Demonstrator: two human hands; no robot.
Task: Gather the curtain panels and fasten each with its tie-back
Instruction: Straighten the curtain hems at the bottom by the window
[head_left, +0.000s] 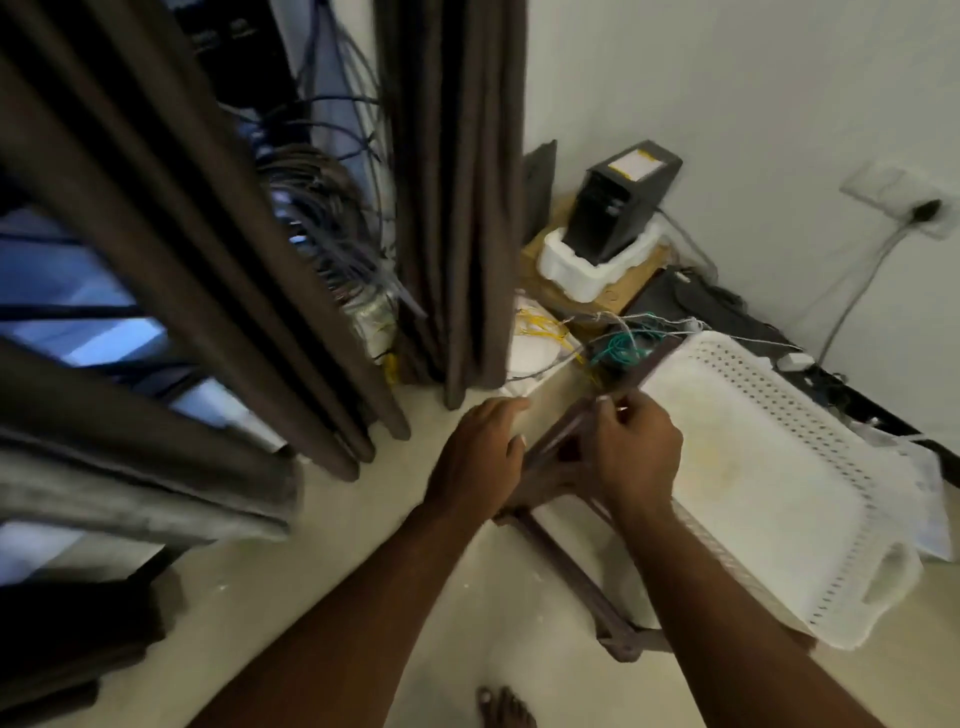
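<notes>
Two dark brown curtain panels hang in front of me: one (156, 249) slants across the left over the window, the other (457, 182) hangs straight down at centre. My right hand (636, 449) grips a dark brown tie-back strip (571, 582) that trails down toward the floor. My left hand (480, 449) holds the same strip just to the left, its fingers curled at the band's upper part. Both hands are low, in front of the centre panel and apart from it.
A white perforated plastic basket (769, 483) lies upside down at the right. A tangle of cables (332, 228) fills the gap between the panels. A black device in white foam (613, 218) sits by the wall. My bare foot (506, 706) shows at the bottom.
</notes>
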